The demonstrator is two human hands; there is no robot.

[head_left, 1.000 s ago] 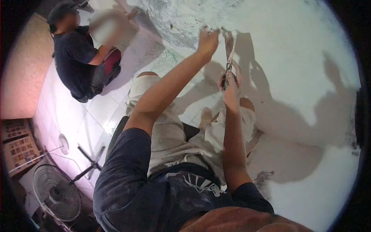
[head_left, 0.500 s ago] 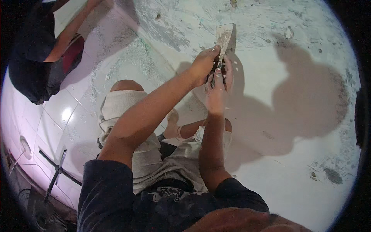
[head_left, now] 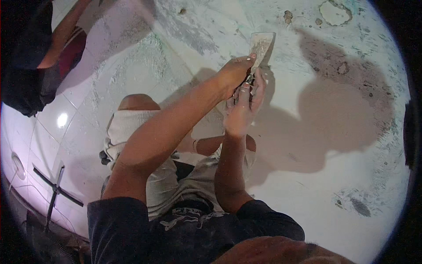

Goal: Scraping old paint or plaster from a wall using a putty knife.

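Note:
A putty knife (head_left: 262,45) with a flared, dusty metal blade points up and away from me, its blade close to the scraped white wall. Closed round its neck is my left hand (head_left: 234,75), with the thumb lying along the base of the blade. My right hand (head_left: 243,105), pale with dust, is wrapped round the handle just below. The fingers cover most of the handle.
Scraped patches and chipped spots mark the wall (head_left: 285,198) on the right. White debris (head_left: 145,57) is strewn over the tiled floor (head_left: 48,132). Another person's arm (head_left: 61,37) is at the upper left. A black cross-shaped stand base (head_left: 56,189) stands at the lower left.
My view has shifted a little, so the floor and the other person sit farther left. Both hands keep hold of the putty knife, whose blade has tilted slightly to the right.

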